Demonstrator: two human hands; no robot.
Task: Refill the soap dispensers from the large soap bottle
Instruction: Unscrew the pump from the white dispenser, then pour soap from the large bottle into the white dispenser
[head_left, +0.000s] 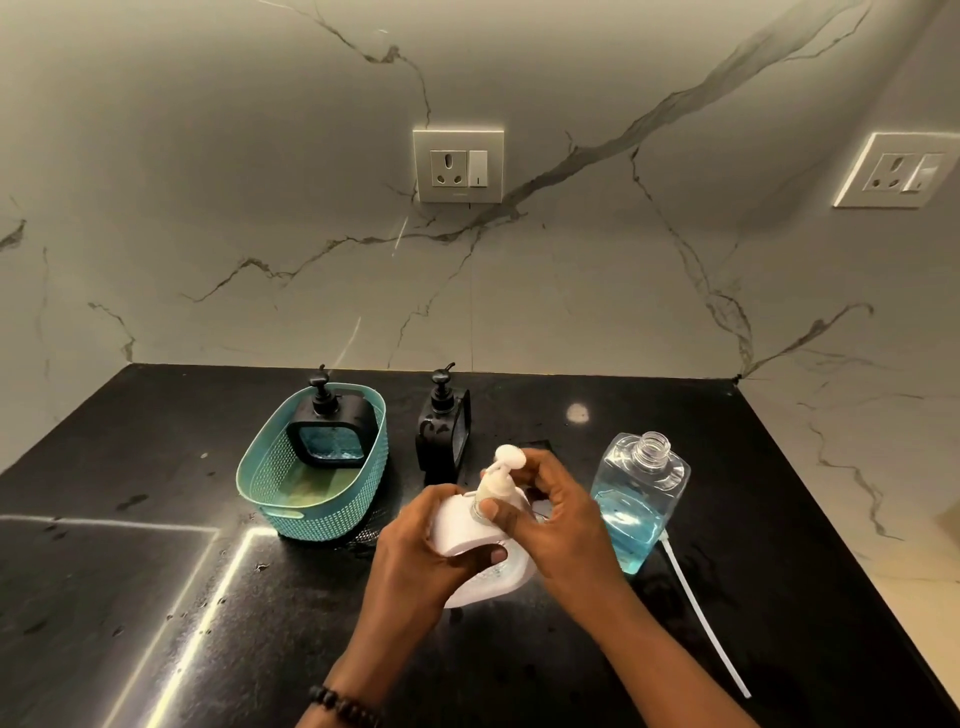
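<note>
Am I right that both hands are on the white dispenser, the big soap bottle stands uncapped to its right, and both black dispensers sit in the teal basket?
Not quite. The head view shows only one black dispenser in the teal basket; the other black dispenser stands on the counter beside it. The rest holds: left hand and right hand on the white dispenser, soap bottle uncapped at right.

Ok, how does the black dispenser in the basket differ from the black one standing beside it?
The dispenser in the basket sits inside the teal basket; the dispenser beside the basket stands directly on the black counter. The basket one faces the camera, showing blue liquid through its window; the other is turned nearly side-on, so its fill level cannot be told. Both are black and square-bodied, with pumps fitted.
</note>
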